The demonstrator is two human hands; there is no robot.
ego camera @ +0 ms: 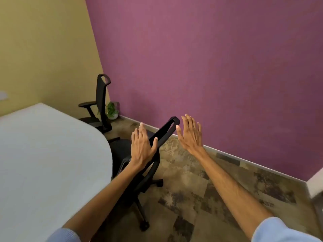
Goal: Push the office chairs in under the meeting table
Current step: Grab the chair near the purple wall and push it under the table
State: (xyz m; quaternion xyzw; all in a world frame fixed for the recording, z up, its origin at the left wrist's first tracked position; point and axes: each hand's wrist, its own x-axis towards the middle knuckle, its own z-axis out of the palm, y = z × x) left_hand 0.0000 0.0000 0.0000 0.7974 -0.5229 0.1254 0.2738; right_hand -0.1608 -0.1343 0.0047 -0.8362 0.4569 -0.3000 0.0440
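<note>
The left hand (142, 145) lies flat against the backrest of the near office chair (157, 142), fingers straight and together, thumb hooked over the backrest's rim; this grip is spread, pressing rather than pinching. The right hand (190, 135) hangs just to the right of the backrest's top handle loop, palm forward, fingers fanned out, closing on nothing; whether its thumb touches the loop cannot be told.

The near office chair stands directly under and ahead of the left grip, its backrest tilted, its seat partly tucked beneath the rounded edge of the white table (43, 163), which spreads to the left of both hands. Its wheeled base shows below the left forearm, on the patterned brown floor (201, 189).

Beyond the left grip and further left, a second office chair (100, 102) stands near the table's far end, close to the corner where the yellow wall (43, 49) meets the purple wall (209, 67). A small potted plant (111, 110) sits on the floor just behind it.
</note>
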